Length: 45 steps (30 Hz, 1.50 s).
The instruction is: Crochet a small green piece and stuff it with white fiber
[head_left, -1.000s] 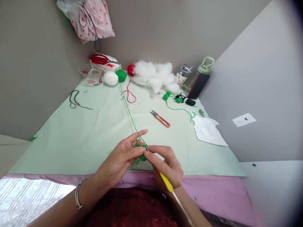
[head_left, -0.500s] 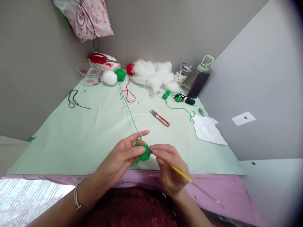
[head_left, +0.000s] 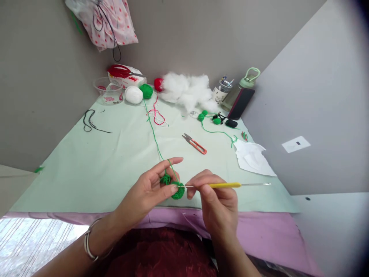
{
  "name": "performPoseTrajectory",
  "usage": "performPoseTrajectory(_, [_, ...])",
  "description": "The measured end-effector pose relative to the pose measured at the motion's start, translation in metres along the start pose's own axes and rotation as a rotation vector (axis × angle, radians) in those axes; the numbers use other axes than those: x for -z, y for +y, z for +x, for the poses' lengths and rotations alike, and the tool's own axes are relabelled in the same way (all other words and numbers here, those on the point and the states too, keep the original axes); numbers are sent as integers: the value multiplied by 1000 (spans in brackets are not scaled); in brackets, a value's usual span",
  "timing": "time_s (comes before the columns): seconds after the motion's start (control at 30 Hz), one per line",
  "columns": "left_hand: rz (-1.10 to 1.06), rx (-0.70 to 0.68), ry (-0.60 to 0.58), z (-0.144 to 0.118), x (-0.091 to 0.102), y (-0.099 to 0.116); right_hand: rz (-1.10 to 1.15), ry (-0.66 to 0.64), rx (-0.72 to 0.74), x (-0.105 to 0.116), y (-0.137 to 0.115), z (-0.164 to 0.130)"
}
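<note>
"Two hands, both occupied — which is nearer the green crocheted piece (head_left: pixel 178 193)?"

"The left hand (head_left: pixel 145 192): its thumb presses on the piece, pinching it against fingers mostly hidden behind. The right hand (head_left: pixel 219 198) grips the crochet hook (head_left: pixel 225 185), its fingertips just beside the piece's right side."

"So where exactly is the piece?"

"Between the two sets of fingertips, over the surface (head_left: pixel 123 154), close to the middle of its near edge (whether it touches down, I can't tell)."

"And the hook's long axis?"

"Left to right, nearly parallel to the near edge. Its left end meets the piece, its yellow handle lies in the right hand's fingers, its other end points toward the surface's right edge."

"What about the green yarn (head_left: pixel 155 135)?"

"It passes over the left index finger, coming from the green ball (head_left: pixel 147 91) at the far edge, left of centre. Hook from the right, strand from the far side — that crossing, I'd judge, counts most"
</note>
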<state>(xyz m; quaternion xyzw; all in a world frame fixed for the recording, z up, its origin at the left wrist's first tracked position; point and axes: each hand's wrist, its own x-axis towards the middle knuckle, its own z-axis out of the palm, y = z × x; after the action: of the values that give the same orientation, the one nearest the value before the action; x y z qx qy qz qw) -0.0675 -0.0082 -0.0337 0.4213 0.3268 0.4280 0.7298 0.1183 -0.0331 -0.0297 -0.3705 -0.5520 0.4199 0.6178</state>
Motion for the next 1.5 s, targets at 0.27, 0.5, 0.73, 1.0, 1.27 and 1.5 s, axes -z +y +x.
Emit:
performPoseTrajectory(0.27, [-28,12,-10,1,-8,0,67,-25,-13,-7,8,2])
performPoseTrajectory(0.5, [-111,93,-31,2,-2,-4,130,41,-60,-3,8,10])
performPoseTrajectory(0.73, [-128,117,-37,3,-1,-4,202,47,-127,-4,8,8])
performPoseTrajectory(1.0, [-171,96,-45,5,-4,-4,250,48,-151,-6,8,8])
performPoseTrajectory(1.27, [-170,106,-49,3,-4,-5,286,84,-180,-6,8,9])
performPoseTrajectory(1.5, [-167,114,-69,3,-2,-7,289,90,-202,-4,9,9])
